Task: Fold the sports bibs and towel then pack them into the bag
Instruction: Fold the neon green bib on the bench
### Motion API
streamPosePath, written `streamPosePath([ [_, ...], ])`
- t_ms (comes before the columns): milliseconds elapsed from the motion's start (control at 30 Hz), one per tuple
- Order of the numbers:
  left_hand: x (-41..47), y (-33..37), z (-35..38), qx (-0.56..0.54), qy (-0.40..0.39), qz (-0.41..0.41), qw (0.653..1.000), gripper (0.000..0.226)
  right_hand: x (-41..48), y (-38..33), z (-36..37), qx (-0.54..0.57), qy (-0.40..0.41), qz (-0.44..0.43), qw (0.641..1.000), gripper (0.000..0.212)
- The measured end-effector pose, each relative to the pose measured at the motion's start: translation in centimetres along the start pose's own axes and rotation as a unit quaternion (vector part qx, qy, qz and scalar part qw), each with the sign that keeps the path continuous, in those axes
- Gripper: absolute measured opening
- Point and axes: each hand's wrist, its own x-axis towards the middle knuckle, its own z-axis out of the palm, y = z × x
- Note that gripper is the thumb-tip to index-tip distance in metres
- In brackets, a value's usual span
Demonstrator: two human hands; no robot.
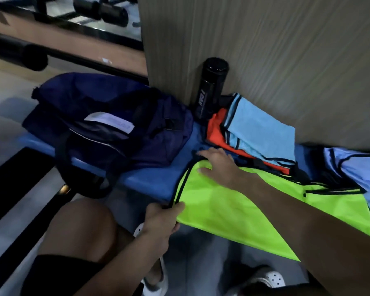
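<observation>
A neon green bib (229, 210) with black trim lies across the blue bench (154, 178) and hangs over its front edge. My left hand (160, 221) pinches the bib's near left corner at the bench edge. My right hand (220, 165) lies flat, fingers straight, on the bib's far left corner. Behind it sits a folded stack: a light blue bib (261, 133) on top of an orange bib (218, 135). A dark navy bag (107, 122) rests on the bench's left end. Another light blue bib (355, 167) lies unfolded at the right.
A black bottle (212, 88) stands against the grey wall panel (265, 50) behind the folded stack. My knee (81, 229) and white shoes (267, 278) are below the bench. Gym equipment bars run across the upper left.
</observation>
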Motion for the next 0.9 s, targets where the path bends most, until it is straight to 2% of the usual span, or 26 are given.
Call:
streamPosePath([
  [133, -0.3, 0.8, -1.0, 0.020, 0.022, 0.052, 0.998, 0.026, 0.9, -0.9, 0.1, -0.006, -0.021, 0.006, 1.000, 0.042],
  [233, -0.9, 1.6, -1.8, 0.023, 0.030, 0.099, 0.994, 0.024, 1.3, -1.6, -0.6, 0.007, -0.029, -0.001, 1.000, 0.034],
  [333, -2.1, 2.0, -2.1, 0.039, 0.016, 0.155, 0.987, 0.018, 1.2, -1.5, -2.0, 0.110, -0.045, -0.032, 0.992, 0.019],
  [400, -2.9, 2.1, -1.9, 0.047, -0.001, 0.188, 0.981, 0.016, 0.3, -1.3, -3.5, 0.207, -0.065, -0.042, 0.975, 0.022],
  [567, -5.3, 2.6, -0.6, 0.042, -0.059, 0.212, 0.975, 0.012, -2.9, 0.9, -6.8, 0.275, -0.067, -0.050, 0.958, 0.013],
  [733, -8.0, 3.3, 2.5, 0.091, -0.105, 0.266, 0.954, 0.010, -6.4, 4.5, -8.4, 0.328, 0.001, -0.039, 0.944, 0.011],
  [900, -11.3, 3.0, 7.4, 0.138, -0.160, 0.317, 0.925, 0.012, -9.8, 9.2, -9.3, 0.325, 0.066, -0.029, 0.943, 0.011],
])
